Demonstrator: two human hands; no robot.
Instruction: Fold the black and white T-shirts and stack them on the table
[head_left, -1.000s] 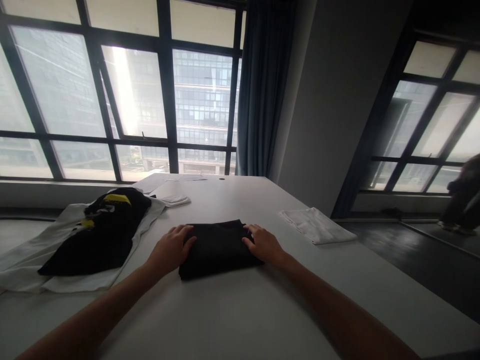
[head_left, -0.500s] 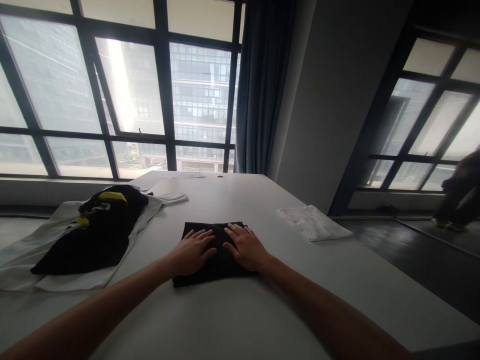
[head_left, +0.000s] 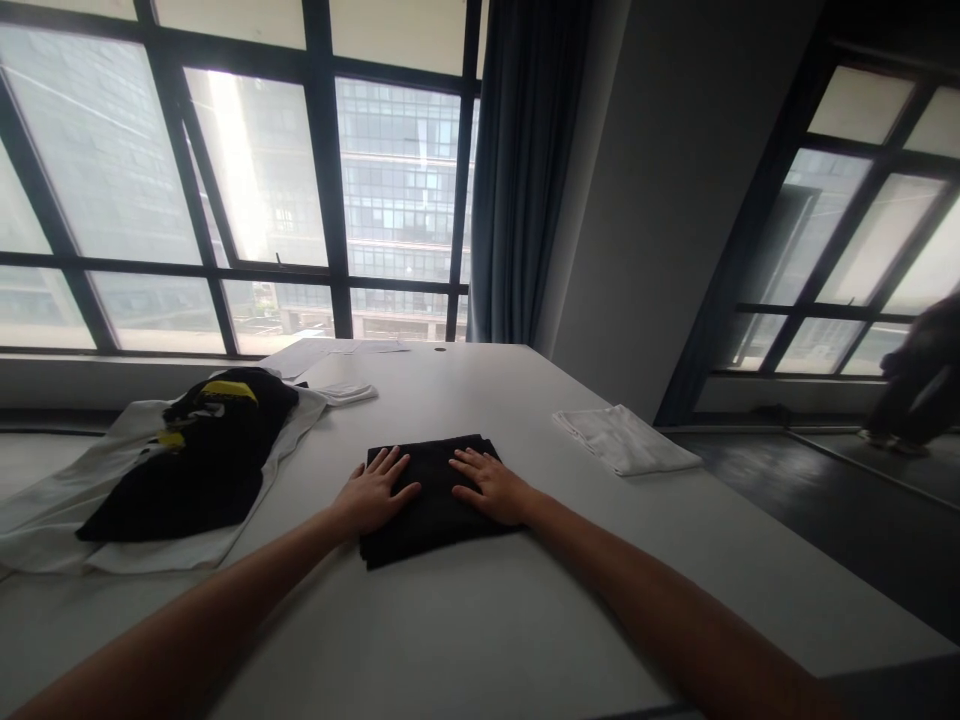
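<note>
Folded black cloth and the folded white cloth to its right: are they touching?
Apart. The head view shows it plainly: a bare strip of the table separates the black cloth from the white cloth.

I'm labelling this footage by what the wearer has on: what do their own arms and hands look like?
The left hand and right hand are ungloved. Both forearms are bare to the picture's edge: no sleeves, watch or bracelet shows. Fingers are slim; nail detail is too small to tell.
</note>
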